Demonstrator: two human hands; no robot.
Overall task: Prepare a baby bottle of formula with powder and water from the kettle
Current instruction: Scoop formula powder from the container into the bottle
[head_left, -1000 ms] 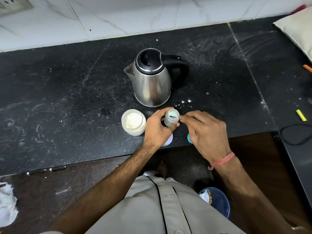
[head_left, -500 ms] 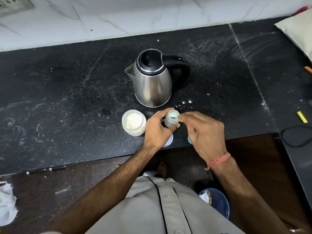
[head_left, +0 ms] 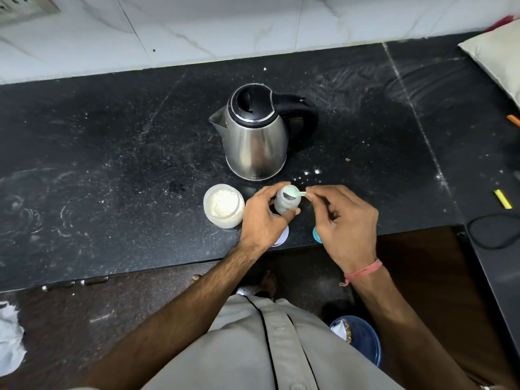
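- powder jar point(head_left: 223, 205): lid off, just left of bottle, handy for scooping
- left hand point(head_left: 264, 218): fingers wrapped round baby bottle point(head_left: 285, 202), steadying it on counter
- right hand point(head_left: 342, 218): pinches scoop point(head_left: 295, 194) handle, bowl over bottle mouth, likely tipping powder
- kettle point(head_left: 256, 136): behind, lid closed, handle right

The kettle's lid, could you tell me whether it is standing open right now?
No, the black lid sits flat and closed on top of the steel kettle.
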